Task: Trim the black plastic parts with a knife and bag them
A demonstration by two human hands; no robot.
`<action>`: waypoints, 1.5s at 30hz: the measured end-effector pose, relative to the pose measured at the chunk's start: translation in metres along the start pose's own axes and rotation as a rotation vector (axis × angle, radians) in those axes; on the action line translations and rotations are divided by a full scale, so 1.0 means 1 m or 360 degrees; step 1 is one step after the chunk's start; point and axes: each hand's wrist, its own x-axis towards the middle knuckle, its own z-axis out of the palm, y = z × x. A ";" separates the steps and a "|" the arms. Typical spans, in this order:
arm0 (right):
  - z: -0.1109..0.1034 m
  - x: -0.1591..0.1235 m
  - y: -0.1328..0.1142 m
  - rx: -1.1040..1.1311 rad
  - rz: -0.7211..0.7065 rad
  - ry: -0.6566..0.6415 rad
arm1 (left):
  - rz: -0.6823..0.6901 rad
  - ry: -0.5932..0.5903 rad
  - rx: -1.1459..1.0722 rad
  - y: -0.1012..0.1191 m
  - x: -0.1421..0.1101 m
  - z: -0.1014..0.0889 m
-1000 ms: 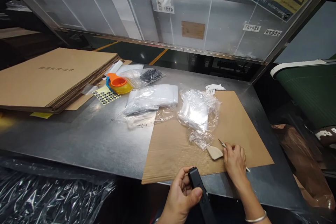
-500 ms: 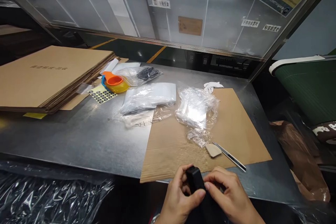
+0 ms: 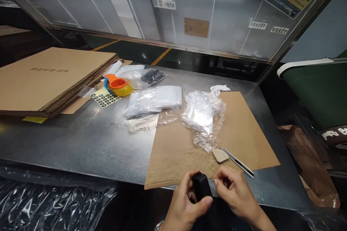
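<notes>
A black box-shaped part [image 3: 202,186] is in my left hand [image 3: 185,202], its fingers and thumb wrapped round the sides. Its lower end blends into the dark below the table edge. Just right of it, my right hand [image 3: 234,193] has the thumb and index finger pinched together, apart from the part. Whatever sits in that pinch is hidden or too small to name. Beyond my hands lies a flat cardboard sheet [image 3: 184,155] with a small tan block [image 3: 220,155] and a utility knife [image 3: 238,163] at its right front.
Clear plastic bags [image 3: 202,115] and a packet of white sleeves [image 3: 155,99] lie mid-table. Farther left are tape rolls in an orange holder [image 3: 117,83], a sticker sheet [image 3: 105,97] and a cardboard stack [image 3: 54,79]. A white glove [image 3: 219,89] rests at the back.
My right hand has drawn slightly right, away from the black part, and its fingers have curled into a tighter pinch. My left hand keeps its hold in nearly the same place.
</notes>
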 end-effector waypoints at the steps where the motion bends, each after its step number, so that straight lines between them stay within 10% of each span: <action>1: 0.000 0.001 0.003 0.0084 0.0048 0.0013 | -0.0026 -0.0005 -0.0032 0.000 0.000 -0.001; 22: 0.009 -0.001 0.004 0.0122 0.0028 -0.0221 | 0.0058 0.0079 0.0101 0.001 -0.001 -0.003; 30: 0.009 0.000 0.014 0.0908 0.0139 -0.0333 | -0.0066 0.0031 -0.0148 0.003 -0.001 -0.002; 45: 0.000 0.002 0.008 0.0385 0.0037 -0.0286 | -0.0198 -0.0240 -0.0326 0.007 -0.003 -0.006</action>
